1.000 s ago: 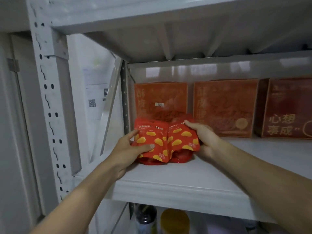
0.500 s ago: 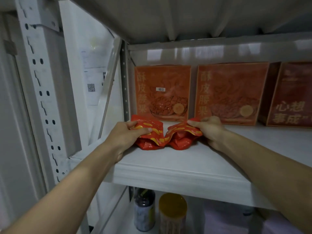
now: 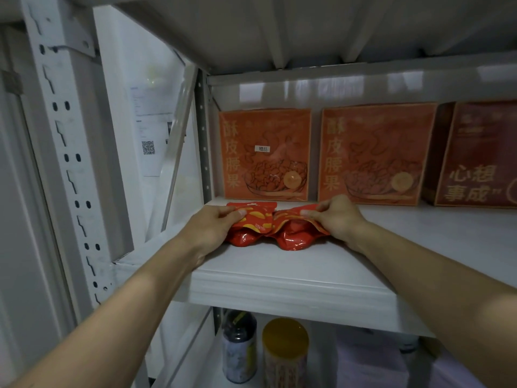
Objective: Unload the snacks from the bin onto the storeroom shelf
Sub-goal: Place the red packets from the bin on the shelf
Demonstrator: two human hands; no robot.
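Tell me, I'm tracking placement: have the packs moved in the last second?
Yes, downward: the packs earlier covered the bottom of the left box; now they lie on the shelf before it.

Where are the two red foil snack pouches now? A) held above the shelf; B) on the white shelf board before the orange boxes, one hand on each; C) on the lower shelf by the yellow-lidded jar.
B: the red foil snack pouches rest on the white shelf board; the left hand grips one, the right hand pinches the other.
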